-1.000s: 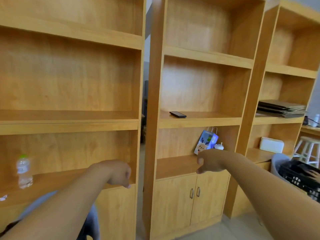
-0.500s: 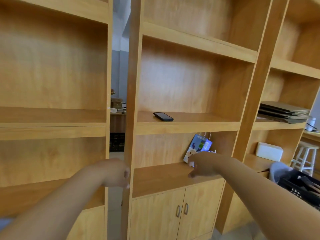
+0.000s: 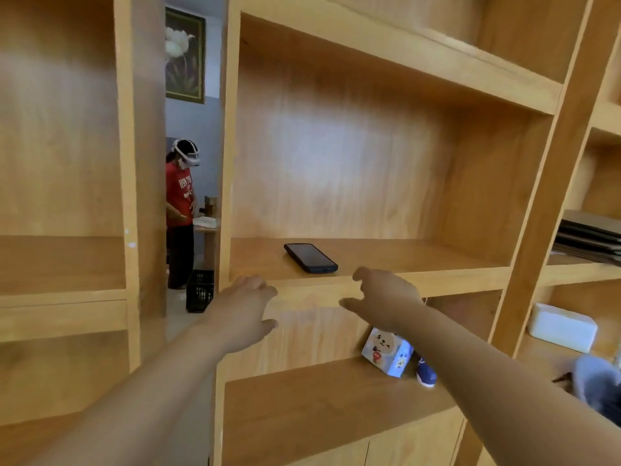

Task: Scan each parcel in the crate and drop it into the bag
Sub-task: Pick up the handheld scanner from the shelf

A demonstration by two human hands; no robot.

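A black smartphone point(image 3: 311, 257) lies flat near the front edge of the middle wooden shelf point(image 3: 437, 264). Both hands are raised just before that edge, holding nothing: the left hand point(image 3: 245, 309) with fingers loosely apart, the right hand point(image 3: 386, 299), nearer the smartphone, with fingers spread and slightly curled. A blue-and-white cartoon paper bag point(image 3: 386, 356) stands on the shelf below, under the right forearm.

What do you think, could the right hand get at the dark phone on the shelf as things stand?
Probably yes. The right hand hovers open just before the front edge of the shelf, the phone lies flat near that edge, a little to its left, and nothing stands between them.
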